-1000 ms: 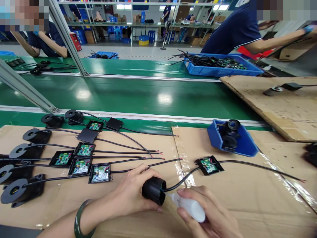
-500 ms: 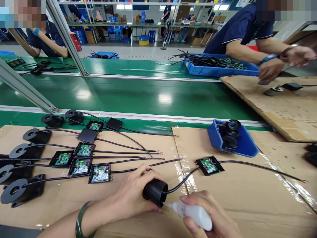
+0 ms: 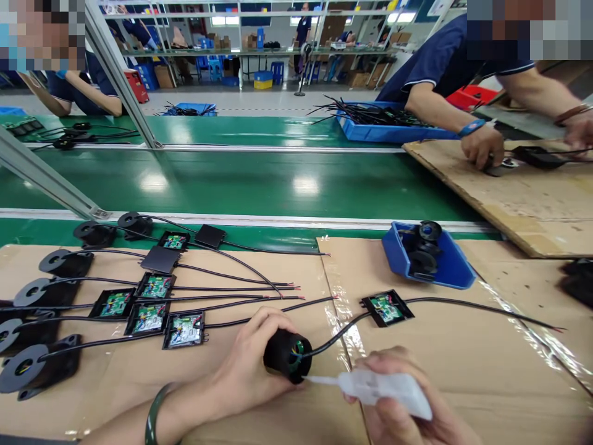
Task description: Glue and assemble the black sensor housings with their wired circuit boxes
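Low over the brown cardboard on the tabletop, the person's left hand holds a black cylindrical housing tilted so that its hollow end faces right and toward the camera, the fingers wrapped around its side. Inside that end, thin coloured wires show. The right hand grasps a white squeeze bottle between thumb and fingers, its thin nozzle pointing left at the lower rim of the housing; whether the tip touches the rim cannot be told. A black cable runs from the hollow end to a lidless square case with a green circuit board, lying on the cardboard to the right of the housing; a second cable leaves the case's far side and ends in red-tipped wires. Behind the case sits a blue bin with black round parts in it. On the left lie several black flanged housings, cabled to cases, most with boards showing. A dark green bangle circles the left wrist. Across the green belt, a co-worker's hand grips a small dark part on another cardboard sheet.
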Available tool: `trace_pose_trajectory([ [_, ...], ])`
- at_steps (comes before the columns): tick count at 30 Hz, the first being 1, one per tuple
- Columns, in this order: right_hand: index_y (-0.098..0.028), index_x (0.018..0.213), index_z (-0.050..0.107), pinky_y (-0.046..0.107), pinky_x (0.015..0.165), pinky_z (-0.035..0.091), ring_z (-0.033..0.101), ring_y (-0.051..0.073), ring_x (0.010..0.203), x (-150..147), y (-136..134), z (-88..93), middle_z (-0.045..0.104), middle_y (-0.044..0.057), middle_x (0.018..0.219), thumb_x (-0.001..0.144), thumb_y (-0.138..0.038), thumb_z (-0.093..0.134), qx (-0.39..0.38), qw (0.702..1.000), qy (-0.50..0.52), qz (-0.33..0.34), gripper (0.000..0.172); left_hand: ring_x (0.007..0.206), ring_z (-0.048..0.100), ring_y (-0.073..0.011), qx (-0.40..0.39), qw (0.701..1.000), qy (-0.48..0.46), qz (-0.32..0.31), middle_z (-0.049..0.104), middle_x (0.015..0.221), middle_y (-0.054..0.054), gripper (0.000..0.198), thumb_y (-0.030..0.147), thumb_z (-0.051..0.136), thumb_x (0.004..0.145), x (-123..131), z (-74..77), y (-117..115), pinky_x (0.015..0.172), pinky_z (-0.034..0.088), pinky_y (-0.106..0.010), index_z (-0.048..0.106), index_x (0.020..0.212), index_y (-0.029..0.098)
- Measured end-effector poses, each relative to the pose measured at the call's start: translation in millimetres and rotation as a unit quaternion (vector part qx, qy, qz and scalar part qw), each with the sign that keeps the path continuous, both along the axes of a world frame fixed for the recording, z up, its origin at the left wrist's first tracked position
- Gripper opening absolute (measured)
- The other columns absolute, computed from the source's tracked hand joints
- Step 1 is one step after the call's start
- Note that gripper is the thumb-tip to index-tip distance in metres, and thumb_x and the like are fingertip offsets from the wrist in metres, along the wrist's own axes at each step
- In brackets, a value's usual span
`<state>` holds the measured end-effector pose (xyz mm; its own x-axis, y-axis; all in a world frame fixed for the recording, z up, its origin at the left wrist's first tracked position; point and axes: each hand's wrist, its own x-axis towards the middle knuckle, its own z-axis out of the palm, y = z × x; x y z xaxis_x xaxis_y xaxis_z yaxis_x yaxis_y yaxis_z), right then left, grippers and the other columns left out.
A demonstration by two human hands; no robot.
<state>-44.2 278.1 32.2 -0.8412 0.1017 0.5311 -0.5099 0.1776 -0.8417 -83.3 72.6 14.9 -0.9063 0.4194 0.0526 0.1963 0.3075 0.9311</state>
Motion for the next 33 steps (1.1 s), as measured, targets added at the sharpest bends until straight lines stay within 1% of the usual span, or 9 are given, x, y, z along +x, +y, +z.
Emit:
trace_pose_trajectory([
  [2, -0.018, 0.108, 0.065, 0.023, 0.048, 0.052, 0.056, 0.017, 0.078, -3, -4, -1.6, 0.053, 0.009, 0.093, 0.095, -0.023, 0.053, -0.082, 0.997, 0.002, -0.014, 0.018, 0.094, 0.055, -0.0165, 0.078, 0.991, -0.113, 0.008, 0.056, 0.106, -0.004, 0.059, 0.017, 0.085, 0.057, -1, -1.8, 2, 0.079, 0.045, -0.026, 0.05, 0.104, 0.019],
  [4, -0.018, 0.109, 0.064, 0.022, 0.048, 0.052, 0.056, 0.017, 0.079, -7, -11, -1.7, 0.053, 0.009, 0.093, 0.096, -0.024, 0.055, -0.105, 0.994, 0.018, -0.031, 0.018, 0.087, 0.053, -0.0133, 0.171, 0.955, -0.241, -0.011, 0.057, 0.101, -0.004, 0.06, 0.017, 0.084, 0.058, -2, -1.7, 5, 0.073, 0.043, -0.023, 0.045, 0.103, 0.017],
  [6, -0.016, 0.108, 0.063, 0.023, 0.051, 0.052, 0.056, 0.016, 0.08, -10, -16, -1.9, 0.055, 0.008, 0.091, 0.095, -0.024, 0.057, -0.056, 0.996, 0.051, -0.053, 0.016, 0.084, 0.053, -0.0116, 0.245, 0.91, -0.334, -0.025, 0.057, 0.096, -0.003, 0.061, 0.017, 0.085, 0.056, -1, -0.5, 8, 0.071, 0.043, -0.021, 0.043, 0.101, 0.015],
  [9, -0.012, 0.107, 0.061, 0.025, 0.057, 0.05, 0.056, 0.017, 0.08, -13, -17, -3.7, 0.058, 0.01, 0.088, 0.093, -0.019, 0.058, 0.061, 0.991, 0.098, -0.059, 0.016, 0.083, 0.058, -0.0131, 0.324, 0.846, -0.423, -0.019, 0.059, 0.09, -0.003, 0.065, 0.015, 0.088, 0.051, 1, 0.3, 12, 0.069, 0.044, -0.021, 0.043, 0.097, 0.015],
  [12, -0.011, 0.11, 0.06, 0.026, 0.058, 0.051, 0.058, 0.017, 0.078, -13, -13, -3.9, 0.06, 0.011, 0.088, 0.091, -0.016, 0.058, 0.132, 0.983, 0.118, -0.046, 0.02, 0.082, 0.061, -0.0146, 0.365, 0.807, -0.464, -0.025, 0.062, 0.087, -0.003, 0.064, 0.013, 0.088, 0.05, 3, -1.8, 15, 0.067, 0.044, -0.02, 0.043, 0.095, 0.015],
  [17, -0.014, 0.111, 0.059, 0.025, 0.056, 0.054, 0.064, 0.018, 0.072, -15, -15, 4.5, 0.065, 0.009, 0.087, 0.086, -0.016, 0.062, 0.192, 0.973, 0.126, -0.001, 0.025, 0.076, 0.058, -0.0094, 0.382, 0.79, -0.479, -0.018, 0.059, 0.082, 0.0, 0.063, 0.006, 0.087, 0.046, 6, -7.6, 16, 0.061, 0.041, -0.015, 0.045, 0.092, 0.013],
  [24, -0.015, 0.102, 0.064, 0.023, 0.051, 0.052, 0.064, 0.016, 0.064, -20, -24, 17.8, 0.067, 0.007, 0.081, 0.088, -0.02, 0.062, 0.188, 0.972, 0.133, -0.04, 0.014, 0.074, 0.056, -0.0097, 0.377, 0.787, -0.489, -0.01, 0.058, 0.082, 0.0, 0.064, 0.006, 0.087, 0.045, 7, -8.8, 16, 0.06, 0.043, -0.017, 0.046, 0.092, 0.014],
  [27, -0.015, 0.099, 0.064, 0.023, 0.052, 0.052, 0.065, 0.016, 0.065, -21, -23, 18.1, 0.067, 0.007, 0.08, 0.088, -0.018, 0.061, 0.186, 0.971, 0.138, -0.062, 0.012, 0.077, 0.055, -0.0102, 0.369, 0.793, -0.485, -0.008, 0.058, 0.083, -0.001, 0.064, 0.008, 0.089, 0.044, 7, -8.0, 16, 0.061, 0.041, -0.016, 0.047, 0.092, 0.013],
  [33, -0.016, 0.108, 0.061, 0.025, 0.052, 0.054, 0.065, 0.017, 0.067, -16, -22, 9.2, 0.067, 0.008, 0.083, 0.087, -0.018, 0.062, 0.184, 0.975, 0.125, -0.003, 0.021, 0.072, 0.054, -0.0091, 0.363, 0.798, -0.481, -0.01, 0.057, 0.079, 0.001, 0.063, 0.005, 0.088, 0.043, 7, -8.5, 16, 0.058, 0.039, -0.016, 0.046, 0.089, 0.014],
])
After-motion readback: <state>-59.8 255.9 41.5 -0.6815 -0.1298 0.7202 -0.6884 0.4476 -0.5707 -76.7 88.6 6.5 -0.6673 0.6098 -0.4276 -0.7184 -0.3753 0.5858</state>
